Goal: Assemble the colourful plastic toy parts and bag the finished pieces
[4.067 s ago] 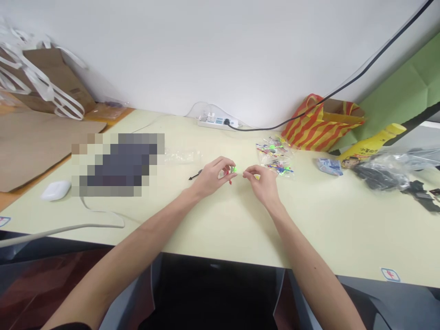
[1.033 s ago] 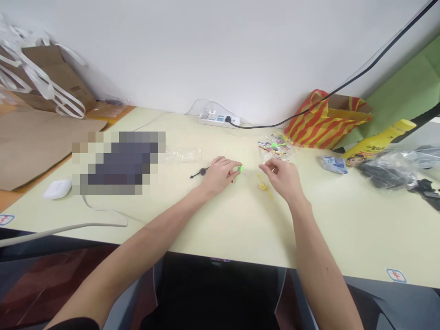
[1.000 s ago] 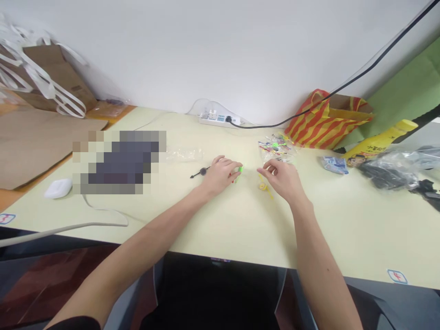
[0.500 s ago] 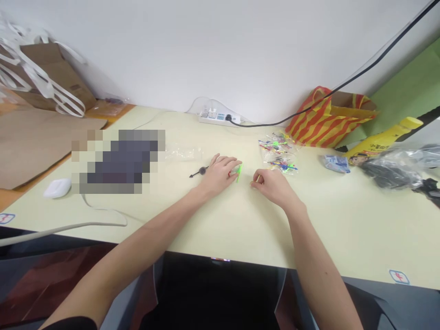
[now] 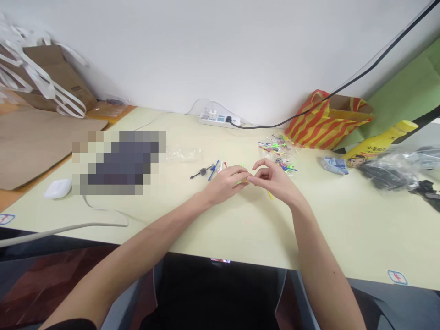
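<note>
My left hand and my right hand meet fingertip to fingertip over the middle of the table. Both are closed in a pinch on a small yellow plastic piece. A thin yellow end shows beneath the right palm; the rest is hidden by fingers. Just left of my left hand lie a black arrow-shaped piece with a round disc and a blue plastic stick, with a bit of red close by. Some bright green plastic peeks out behind the left fingers.
Clear bags of colourful plastic pieces lie beyond my right hand. A power strip sits by the wall. To the right are a striped bag, a yellow bottle and a blue-white packet. A white case lies left.
My right hand has moved left to meet my left hand, which has shifted slightly right and nearer. The blue stick and red bit, hidden before, now show beside the black piece.
</note>
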`<state>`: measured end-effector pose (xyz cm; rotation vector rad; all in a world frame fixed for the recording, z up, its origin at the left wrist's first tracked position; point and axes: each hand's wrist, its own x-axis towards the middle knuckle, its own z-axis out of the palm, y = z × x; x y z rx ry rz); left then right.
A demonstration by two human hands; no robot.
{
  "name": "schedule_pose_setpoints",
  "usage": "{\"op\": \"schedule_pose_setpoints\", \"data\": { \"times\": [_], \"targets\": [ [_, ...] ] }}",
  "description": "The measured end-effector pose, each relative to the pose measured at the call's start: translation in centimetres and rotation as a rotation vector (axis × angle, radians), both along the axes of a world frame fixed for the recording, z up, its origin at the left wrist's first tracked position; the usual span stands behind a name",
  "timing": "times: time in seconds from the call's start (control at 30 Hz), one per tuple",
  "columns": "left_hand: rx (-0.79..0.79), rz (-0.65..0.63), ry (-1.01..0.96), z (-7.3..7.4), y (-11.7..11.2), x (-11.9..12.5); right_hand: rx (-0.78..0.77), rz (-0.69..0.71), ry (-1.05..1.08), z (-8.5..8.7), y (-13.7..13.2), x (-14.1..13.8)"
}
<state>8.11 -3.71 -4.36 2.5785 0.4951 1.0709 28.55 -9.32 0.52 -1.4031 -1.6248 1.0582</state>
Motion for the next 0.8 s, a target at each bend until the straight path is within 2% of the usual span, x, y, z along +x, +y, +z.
{"op": "schedule_pose_setpoints", "data": {
  "times": [0.07,0.17,0.23,0.33,0.47,0.53,0.8],
  "targets": [
    [-0.012,0.012,-0.010,0.0,0.3,-0.3,0.034,-0.129,-0.198,-0.1,0.1,1.0],
    [-0.039,0.042,-0.029,-0.1,0.6,-0.7,-0.007,-0.349,-0.660,-0.6,-0.1,2.9],
    [-0.055,0.063,-0.061,-0.1,0.7,-0.8,-0.117,-0.345,-0.823,-1.2,-0.3,3.8],
    [-0.046,0.060,-0.100,-0.1,0.7,-0.7,-0.227,-0.254,-0.877,-1.9,-0.3,4.4],
    [-0.004,0.126,-0.110,-0.2,0.4,-0.5,-0.250,-0.143,-0.841,-2.2,0.1,4.1],
    [-0.003,0.147,-0.121,-0.4,0.3,-0.5,-0.251,-0.138,-0.845,-2.2,0.2,3.9],
    [-0.070,0.104,-0.146,-0.5,0.3,-0.7,-0.171,-0.183,-0.922,-2.0,0.0,2.8]
  ]
}}
